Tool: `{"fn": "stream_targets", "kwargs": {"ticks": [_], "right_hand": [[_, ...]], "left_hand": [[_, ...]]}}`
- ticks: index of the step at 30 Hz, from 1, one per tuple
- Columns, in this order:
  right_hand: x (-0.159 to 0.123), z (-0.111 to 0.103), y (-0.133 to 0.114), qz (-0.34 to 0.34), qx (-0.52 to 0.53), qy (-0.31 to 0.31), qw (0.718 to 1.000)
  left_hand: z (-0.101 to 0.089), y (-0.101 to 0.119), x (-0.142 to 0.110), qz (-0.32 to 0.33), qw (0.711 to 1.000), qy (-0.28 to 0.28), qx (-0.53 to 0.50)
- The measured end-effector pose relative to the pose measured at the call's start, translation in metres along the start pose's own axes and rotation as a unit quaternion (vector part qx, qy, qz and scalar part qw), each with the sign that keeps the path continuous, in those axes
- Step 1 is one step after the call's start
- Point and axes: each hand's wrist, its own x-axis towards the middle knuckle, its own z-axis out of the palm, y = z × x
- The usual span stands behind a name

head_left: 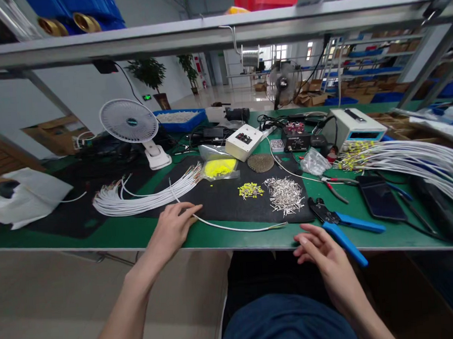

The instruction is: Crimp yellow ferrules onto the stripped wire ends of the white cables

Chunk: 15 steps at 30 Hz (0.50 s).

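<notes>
A single white cable (233,229) runs across the mat's front edge, its stripped right end showing thin coloured wires. My left hand (172,224) is closed on it near the bundle of white cables (148,200). My right hand (319,248) hovers at the table's front edge, just right of the stripped end. Its fingers are apart and loosely bent, holding nothing. Near it lies a blue-handled crimping tool (339,222). Beyond are a pile of silvery metal terminals (285,195) and a smaller heap of yellow-ended pieces (250,190) on the black mat (220,200).
A white fan (129,121) stands back left. Behind the mat are a bag of yellow pieces (221,167) and a switch box (244,142). To the right lie red-handled pliers (336,191), a phone (381,198) and more white cables (419,157). A shelf (204,31) spans overhead.
</notes>
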Motion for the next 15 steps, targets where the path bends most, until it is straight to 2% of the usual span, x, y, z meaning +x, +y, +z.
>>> {"fn": "stream_targets", "kwargs": {"ticks": [4, 8, 11, 15], "right_hand": [[-0.017, -0.013, -0.005, -0.011, -0.029, 0.024, 0.999], [-0.033, -0.018, -0.006, -0.008, -0.069, 0.017, 0.997], [-0.042, -0.028, -0.002, -0.001, -0.108, -0.001, 0.994], [-0.05, -0.042, 0.003, 0.009, -0.121, 0.0, 0.993]], "left_hand": [[0.014, 0.043, 0.015, -0.033, 0.998, 0.028, -0.045], [0.051, 0.084, 0.048, -0.051, 0.997, 0.002, -0.055], [0.075, 0.1, 0.068, -0.074, 0.996, -0.01, -0.039], [0.084, 0.109, 0.078, -0.101, 0.995, -0.023, -0.01]]}}
